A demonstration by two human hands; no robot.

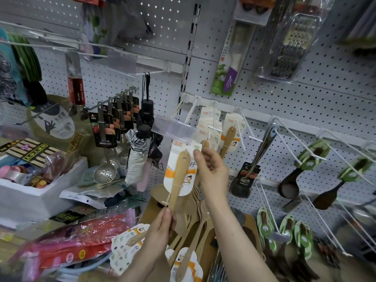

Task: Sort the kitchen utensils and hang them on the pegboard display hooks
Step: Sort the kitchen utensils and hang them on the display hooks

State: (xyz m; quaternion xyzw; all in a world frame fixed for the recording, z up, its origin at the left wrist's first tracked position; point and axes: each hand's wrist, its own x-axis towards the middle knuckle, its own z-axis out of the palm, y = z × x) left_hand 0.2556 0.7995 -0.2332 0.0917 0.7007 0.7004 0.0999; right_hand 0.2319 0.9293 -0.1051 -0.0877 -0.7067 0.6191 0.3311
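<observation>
Pinching the lower shaft of a pale wooden spoon (179, 180) btw thumb and fingertips, the L hand (162, 226) is holding it upright in front of the board. The spoon's white-and-orange backing card (173, 171) is sitting behind the shaft, and the R hand (211, 169) is gripping the card's top right corner w/ thumb and forefinger, other fingers loosely curled. Below both wrists, an open brown cardboard box (149, 212) is holding a heap of bare wooden utensils (193, 216); more carded spoons (183, 261) are lying at the btm edge. To the left, red and pink plastic-wrapped packs (85, 239) are crowding the shelf, w/ a white foam box (30, 196) of small goods behind them. Further back, the white perforated pegboard (305, 98) is filling the wall. Just past the held spoon, a white wire hook (213, 128) is carrying matching carded spoons (230, 139), a clear plastic label holder (175, 129) hanging beside it. Steel slotted ladles on black cards (107, 127) are hanging left, dark spoons on green cards (311, 157) right.
</observation>
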